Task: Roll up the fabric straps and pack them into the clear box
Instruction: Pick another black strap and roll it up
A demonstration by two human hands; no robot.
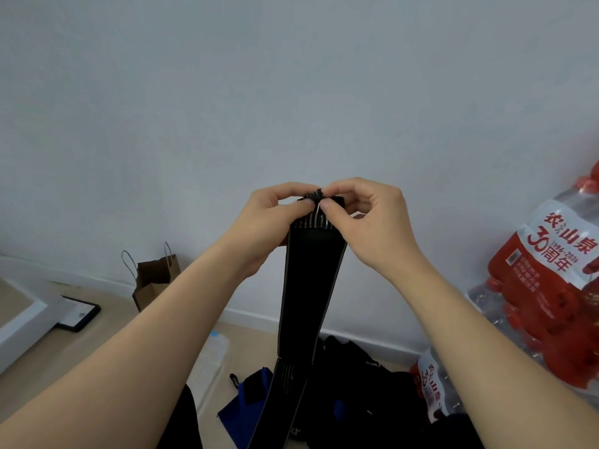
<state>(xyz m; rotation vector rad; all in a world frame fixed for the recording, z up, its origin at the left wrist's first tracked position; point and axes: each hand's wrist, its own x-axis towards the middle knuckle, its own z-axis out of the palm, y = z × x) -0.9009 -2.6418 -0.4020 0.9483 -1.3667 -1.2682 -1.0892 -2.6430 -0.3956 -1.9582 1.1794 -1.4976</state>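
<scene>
Both arms are up in front of the pale wall. The left hand (275, 215) and the right hand (363, 218) meet at the top end of a long black fabric strap with pale edging (309, 286), fingers and thumbs curled and pinching that end between them — a tight little bunch of cloth. The strap hangs straight down from the pinch to the floor, where more black and blue fabric (246, 400) lies in a heap. The clear plastic box (212, 358) sits on the floor — just left of that heap.
</scene>
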